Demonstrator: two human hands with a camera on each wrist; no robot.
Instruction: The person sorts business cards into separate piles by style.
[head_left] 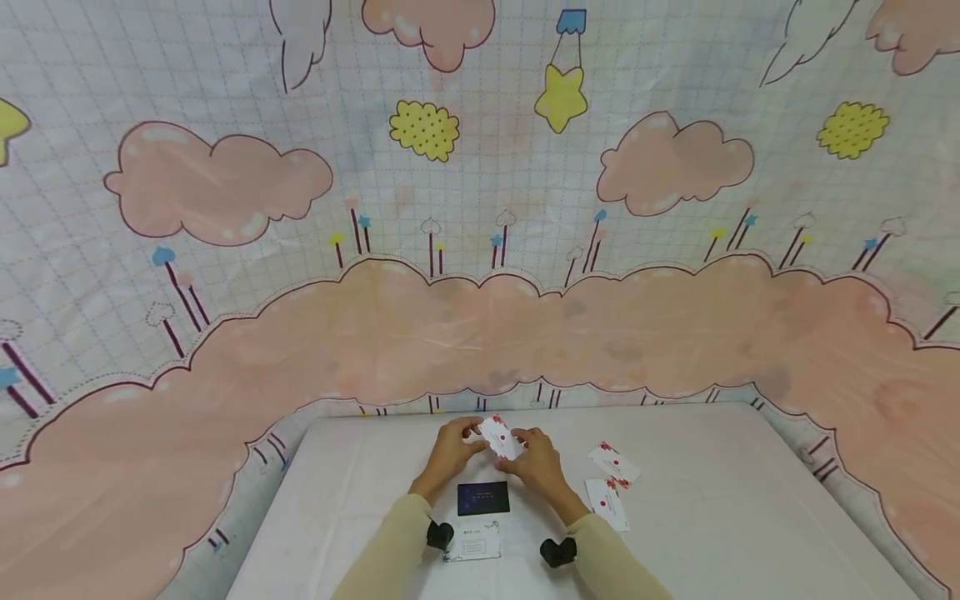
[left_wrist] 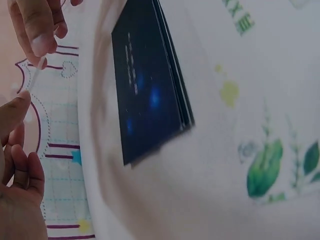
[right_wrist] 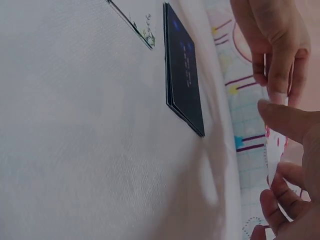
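The white table [head_left: 712, 500] bears dark cards [head_left: 483, 498] near the pinched white card [head_left: 501, 438].

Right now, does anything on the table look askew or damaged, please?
Slightly: two white rectangular cards with red patterns lie at different angles on the right, unlike the straighter dark-blue rectangular card stack. I see no damage.

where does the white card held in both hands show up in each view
Head: white card at lower middle, face showing.
Left wrist: white card at upper left, nearly edge-on.
Right wrist: white card at right, steeply angled.
Shared landmark: dark card stack.
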